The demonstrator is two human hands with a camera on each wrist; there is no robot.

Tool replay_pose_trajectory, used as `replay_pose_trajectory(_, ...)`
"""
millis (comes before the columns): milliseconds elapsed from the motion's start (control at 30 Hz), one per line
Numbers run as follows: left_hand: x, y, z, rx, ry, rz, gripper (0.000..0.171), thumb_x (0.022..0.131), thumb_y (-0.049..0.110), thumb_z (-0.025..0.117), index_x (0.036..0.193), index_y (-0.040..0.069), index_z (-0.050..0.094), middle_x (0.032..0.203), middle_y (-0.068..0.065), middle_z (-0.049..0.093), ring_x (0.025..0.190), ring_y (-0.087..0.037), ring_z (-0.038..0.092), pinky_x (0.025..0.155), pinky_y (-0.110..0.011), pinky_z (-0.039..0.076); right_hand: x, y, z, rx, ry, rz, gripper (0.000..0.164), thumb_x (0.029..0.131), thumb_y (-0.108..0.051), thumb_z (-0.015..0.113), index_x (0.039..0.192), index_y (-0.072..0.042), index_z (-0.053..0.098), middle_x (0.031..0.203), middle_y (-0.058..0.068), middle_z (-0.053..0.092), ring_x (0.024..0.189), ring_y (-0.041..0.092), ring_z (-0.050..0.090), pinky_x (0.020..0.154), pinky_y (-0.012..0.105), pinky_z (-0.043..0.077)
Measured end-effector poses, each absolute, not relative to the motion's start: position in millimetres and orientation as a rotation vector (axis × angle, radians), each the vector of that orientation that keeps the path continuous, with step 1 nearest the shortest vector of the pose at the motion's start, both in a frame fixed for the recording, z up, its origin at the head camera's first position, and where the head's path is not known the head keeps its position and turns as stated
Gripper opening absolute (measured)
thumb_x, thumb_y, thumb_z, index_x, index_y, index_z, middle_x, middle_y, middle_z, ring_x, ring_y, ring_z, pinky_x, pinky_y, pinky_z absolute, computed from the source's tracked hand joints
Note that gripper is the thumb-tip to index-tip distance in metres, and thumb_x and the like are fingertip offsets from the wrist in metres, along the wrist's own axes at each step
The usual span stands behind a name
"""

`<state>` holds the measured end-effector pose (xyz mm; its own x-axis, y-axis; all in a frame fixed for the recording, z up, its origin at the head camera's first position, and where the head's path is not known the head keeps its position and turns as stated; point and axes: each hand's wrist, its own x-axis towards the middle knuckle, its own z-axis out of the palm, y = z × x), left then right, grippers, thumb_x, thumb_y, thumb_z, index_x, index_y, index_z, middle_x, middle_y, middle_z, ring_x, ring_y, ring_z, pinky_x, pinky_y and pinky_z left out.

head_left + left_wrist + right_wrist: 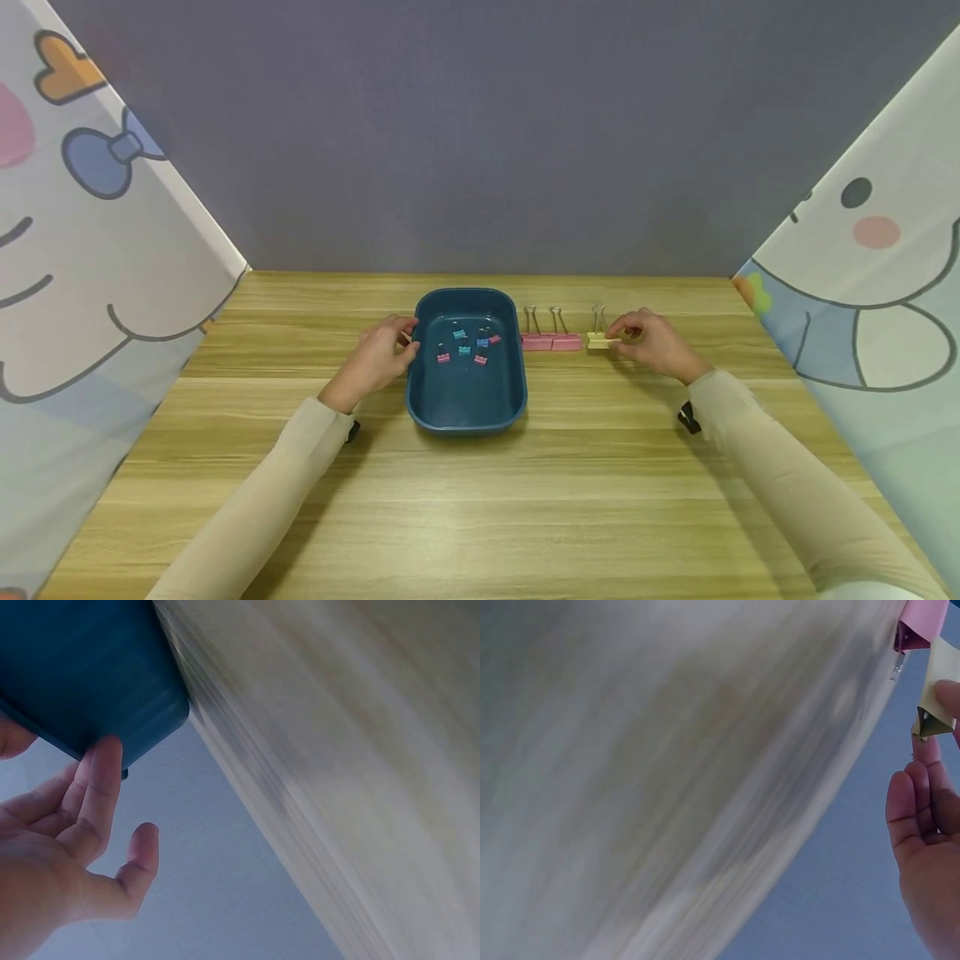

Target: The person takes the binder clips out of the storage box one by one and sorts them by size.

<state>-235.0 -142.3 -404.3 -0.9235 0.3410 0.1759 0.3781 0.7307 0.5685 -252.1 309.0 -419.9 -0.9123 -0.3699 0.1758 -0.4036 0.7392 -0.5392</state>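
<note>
Left hand [381, 350], its fingers loosely bent, touches the rim of the dark blue tray [465, 400] just beside it; whether it grips that rim cannot be told. Small pink, teal and blue clips [464, 351] lie inside the tray. Right hand [660, 343] pinches a yellow binder clip [597, 341] between thumb and fingers. Two pink binder clips [537, 342] stand on the table [570, 500] between the hands, near the right one.

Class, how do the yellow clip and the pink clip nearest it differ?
The yellow clip ends the row; the pink clip is between it and another pink clip. The right hand pinches the yellow clip; no hand touches the pink clip. Both have metal wire handles.
</note>
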Motion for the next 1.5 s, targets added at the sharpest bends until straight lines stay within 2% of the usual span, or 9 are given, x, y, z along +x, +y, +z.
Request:
replay_pose_trajectory(200,-236,-143,-405,-0.596,-2.870,-0.947,0.042,0.090,0.008,0.061,0.129,-0.006,0.052,0.109,-0.016,0.059,0.093,-0.025,0.062,0.089,-0.055,0.027,-264,312,-428,0.592,-2.930,0.885,0.011,0.084,-0.006,0.071,0.094,-0.010,0.072,0.091,0.005,0.060,0.077,0.021,0.044,0.067,0.037,0.039)
replay_pose_trajectory(500,-236,-142,-406,-0.592,-2.867,-0.962,0.042,0.090,0.009,0.062,0.129,-0.005,0.052,0.109,-0.015,0.059,0.092,-0.024,0.062,0.091,-0.054,0.026,-274,310,-432,0.588,-3.010,0.878,0.010,0.085,-0.006,0.069,0.095,-0.007,0.070,0.097,0.009,0.065,0.083,0.022,0.059,0.073,0.041,0.046)
replay_pose_trajectory(700,-235,-141,-406,-0.596,-2.864,-0.967,0.042,0.090,0.009,0.062,0.129,-0.005,0.052,0.107,-0.014,0.059,0.092,-0.023,0.063,0.090,-0.053,0.027,-276,304,-428,0.602,-3.033,0.876,0.011,0.085,-0.005,0.069,0.096,-0.007,0.070,0.096,0.008,0.067,0.082,0.021,0.061,0.073,0.042,0.048)
replay_pose_trajectory(1033,-235,-142,-406,-0.601,-2.858,-0.968,0.042,0.090,0.008,0.061,0.129,-0.006,0.052,0.108,-0.015,0.059,0.092,-0.024,0.062,0.088,-0.053,0.027,-274,296,-424,0.585,-3.062,0.900,0.011,0.085,-0.007,0.070,0.096,-0.007,0.070,0.098,0.008,0.065,0.082,0.021,0.060,0.072,0.041,0.048)
replay_pose_trajectory(1367,-234,-142,-405,-0.589,-2.867,-0.960,0.042,0.090,0.009,0.061,0.129,-0.005,0.052,0.106,-0.014,0.059,0.093,-0.024,0.063,0.088,-0.053,0.028,-270,288,-414,0.602,-3.006,0.919,0.016,0.082,-0.007,0.073,0.098,-0.006,0.070,0.104,0.010,0.062,0.098,0.029,0.053,0.082,0.047,0.044)
replay_pose_trajectory(1500,-235,-141,-405,-0.591,-2.865,-0.957,0.042,0.090,0.008,0.062,0.129,-0.005,0.052,0.106,-0.015,0.059,0.092,-0.024,0.063,0.089,-0.053,0.028,-265,279,-407,0.639,-2.996,0.908,0.015,0.083,-0.008,0.072,0.098,-0.007,0.070,0.105,0.009,0.061,0.099,0.030,0.053,0.076,0.043,0.044)
